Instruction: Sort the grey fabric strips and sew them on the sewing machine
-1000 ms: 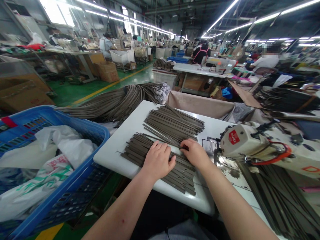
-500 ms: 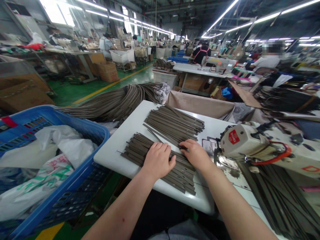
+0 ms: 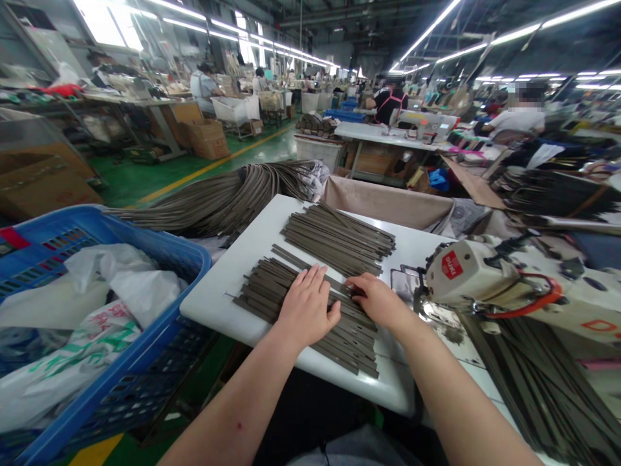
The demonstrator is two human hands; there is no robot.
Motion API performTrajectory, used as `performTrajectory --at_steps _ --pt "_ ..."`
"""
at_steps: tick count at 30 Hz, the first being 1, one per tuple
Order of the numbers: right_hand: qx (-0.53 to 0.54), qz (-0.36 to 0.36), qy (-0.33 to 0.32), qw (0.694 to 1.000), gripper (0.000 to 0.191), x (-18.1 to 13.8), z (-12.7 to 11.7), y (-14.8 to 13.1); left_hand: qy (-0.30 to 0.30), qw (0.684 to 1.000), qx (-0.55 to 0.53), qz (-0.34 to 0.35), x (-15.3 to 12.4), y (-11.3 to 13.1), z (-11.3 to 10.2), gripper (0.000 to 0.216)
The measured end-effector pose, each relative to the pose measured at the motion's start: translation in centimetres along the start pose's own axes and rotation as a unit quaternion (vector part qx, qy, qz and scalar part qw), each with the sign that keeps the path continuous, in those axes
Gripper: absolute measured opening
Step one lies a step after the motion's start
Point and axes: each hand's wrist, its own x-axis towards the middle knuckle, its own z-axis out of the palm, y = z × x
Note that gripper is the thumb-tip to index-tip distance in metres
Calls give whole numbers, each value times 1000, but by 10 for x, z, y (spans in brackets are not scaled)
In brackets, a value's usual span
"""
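Dark grey-brown flat strips lie in two bundles on a white sewing table [image 3: 208, 298]. My left hand [image 3: 310, 303] rests flat over the near bundle [image 3: 264, 288], fingers outstretched and thumb apart. At the right part of that bundle's far edge, my right hand [image 3: 376, 298] has its fingers curled round the end of a loose strip [image 3: 286, 254]. This strip runs along the far side of the near bundle, passing by the left fingertips. Beyond it is the far bundle [image 3: 339, 236], touched by neither hand. The right fingertips are partly hidden.
A sewing machine [image 3: 466, 272] stands right of the bundles, with more strips [image 3: 538, 375] hanging past it. At left is a blue basket [image 3: 194, 259] holding plastic bags. A long strip heap [image 3: 233, 191] lies behind. Other people work at tables farther off.
The loose strip has shifted nearer to me, from the gap between the bundles to the near bundle's edge. My right hand moved slightly left with it; my left hand stayed nearly still.
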Motion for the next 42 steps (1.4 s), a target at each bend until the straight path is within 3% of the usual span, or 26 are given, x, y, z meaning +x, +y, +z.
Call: performTrajectory --at_steps 3,8,14,19,21,25,28,33,38,42 --pt "9 -21 4 1000 38 2 -3 2 -18 1000 -8 -1 2 0 -1 34" --pt "-86 8 102 991 29 4 -5 0 -26 1000 -7 -15 4 2 -5 43" --pt "-140 63 71 986 23 5 -3 -3 -40 999 5 -7 7 2 -8 32" --pt "-170 50 74 981 19 3 -4 -5 -36 999 12 -6 5 3 -8 24" --pt "-194 37 77 977 21 1 -2 -5 -23 1000 12 -8 3 2 -5 31" --pt "-219 21 83 972 23 -5 1 -5 1 1000 9 -11 -1 0 0 65" --pt "-193 13 72 978 26 -10 0 -5 -7 1000 -6 -6 0 -1 1 70" --pt "-74 -21 8 997 24 -10 -4 -2 -26 1000 -2 -5 3 0 -2 51" --pt "-113 8 100 988 20 0 -2 2 -33 999 -3 -9 5 2 -8 29" --pt "-117 17 75 990 18 5 0 1 -19 1000 1 -21 4 2 -8 28"
